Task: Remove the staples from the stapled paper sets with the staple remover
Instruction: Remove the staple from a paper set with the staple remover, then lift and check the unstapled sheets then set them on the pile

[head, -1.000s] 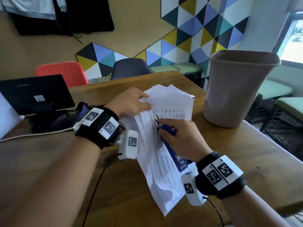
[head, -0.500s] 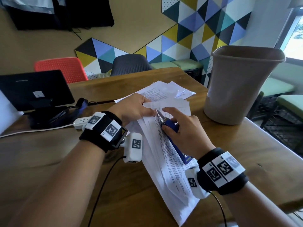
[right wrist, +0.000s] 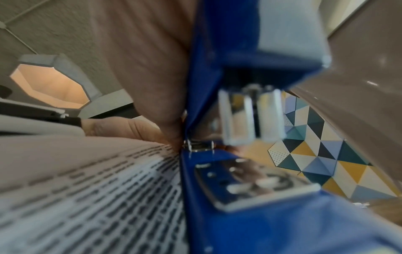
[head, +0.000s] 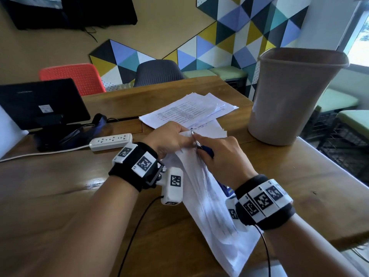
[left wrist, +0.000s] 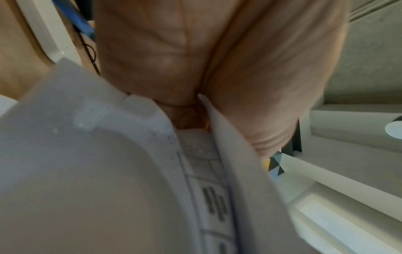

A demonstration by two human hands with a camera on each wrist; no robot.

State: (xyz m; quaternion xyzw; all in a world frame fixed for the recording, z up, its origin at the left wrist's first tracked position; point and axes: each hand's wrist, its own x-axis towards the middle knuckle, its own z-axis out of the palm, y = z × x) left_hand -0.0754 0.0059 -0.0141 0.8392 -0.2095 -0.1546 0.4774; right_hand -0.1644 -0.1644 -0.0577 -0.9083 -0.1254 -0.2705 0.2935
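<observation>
A stapled paper set [head: 207, 198] lies slantwise on the wooden table, its near end toward me. My left hand [head: 169, 139] pinches its far corner; in the left wrist view the sheets [left wrist: 217, 154] are tucked between thumb and fingers. My right hand [head: 221, 154] grips a blue stapler-style staple remover [head: 206, 150], forefinger stretched along it. Its metal tip [head: 192, 133] touches the pinched corner. The right wrist view shows the blue body [right wrist: 250, 214], its metal parts and printed text [right wrist: 97, 189] beside it. The staple itself is hidden.
A loose pile of papers [head: 189, 112] lies just beyond the hands. A tall grey-brown bin [head: 293, 96] stands at the right on the table. A white power strip [head: 110, 141] and a black laptop [head: 38, 102] sit at the left. Chairs stand behind the table.
Both hands and the held set have moved nearer to me, off the pile. The remover's tip has slid up to the corner that my left hand pinches.
</observation>
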